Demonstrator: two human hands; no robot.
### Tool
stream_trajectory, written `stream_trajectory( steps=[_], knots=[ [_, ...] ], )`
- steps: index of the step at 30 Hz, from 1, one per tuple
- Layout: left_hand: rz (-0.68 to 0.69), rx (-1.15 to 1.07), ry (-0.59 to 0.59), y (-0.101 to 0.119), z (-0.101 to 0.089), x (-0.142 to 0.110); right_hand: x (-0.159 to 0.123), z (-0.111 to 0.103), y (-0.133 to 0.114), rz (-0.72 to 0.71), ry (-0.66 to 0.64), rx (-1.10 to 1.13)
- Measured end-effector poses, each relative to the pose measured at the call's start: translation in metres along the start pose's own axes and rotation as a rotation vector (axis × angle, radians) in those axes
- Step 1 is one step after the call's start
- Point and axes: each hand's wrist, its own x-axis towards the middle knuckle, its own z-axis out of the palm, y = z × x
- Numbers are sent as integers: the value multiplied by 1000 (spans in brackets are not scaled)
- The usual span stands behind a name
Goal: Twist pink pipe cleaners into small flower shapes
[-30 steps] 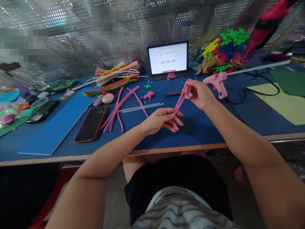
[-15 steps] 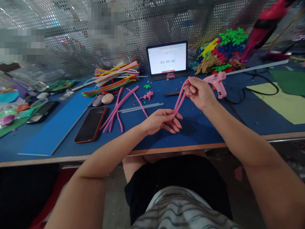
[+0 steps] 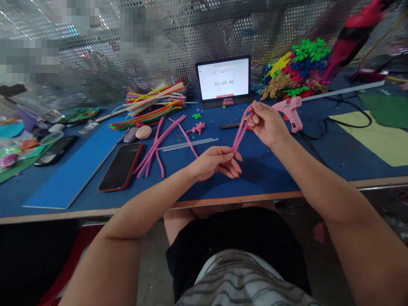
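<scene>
A pink pipe cleaner (image 3: 241, 130), bent double into a narrow loop, is stretched slantwise above the blue table. My left hand (image 3: 216, 162) pinches its lower ends between thumb and forefinger, the other fingers loosely spread beneath. At the bent top, my right hand (image 3: 266, 123) grips it with thumb and fingertips. Behind my right hand lie scissors (image 3: 232, 126), partly covered by it, and a pink glue gun (image 3: 292, 111). More pink pipe cleaners (image 3: 156, 146) lie crossed to the left of my left hand, near a small pink twisted figure (image 3: 197, 128) and clear glue sticks (image 3: 191, 144).
A phone (image 3: 120, 166) and a blue board (image 3: 73, 165) lie at the left. Bundled coloured pipe cleaners (image 3: 153, 102), a tablet (image 3: 223, 78) with a timer and a pile of coloured twisted shapes (image 3: 296, 70) line the back. A black cable (image 3: 347, 126) curls at the right.
Both hands hold the pink loop in nearly the same place. The fingers of my left hand have drawn in very slightly.
</scene>
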Motion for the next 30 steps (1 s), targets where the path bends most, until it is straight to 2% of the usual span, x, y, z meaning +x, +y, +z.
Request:
stream_trajectory(
  steps=[11,16,20,30],
  knots=[
    [-17,33,9,-3,4,2,-2,0,1,-24,-4,21],
    [-26,-18,-44,-4,4,1,-6,-1,1,58,-132,148],
    [-57,-19,-43,-5,4,2,-11,1,-4,130,-205,143],
    [-51,47,-39,-7,8,1,-11,4,-5,-54,-78,80]
  ],
)
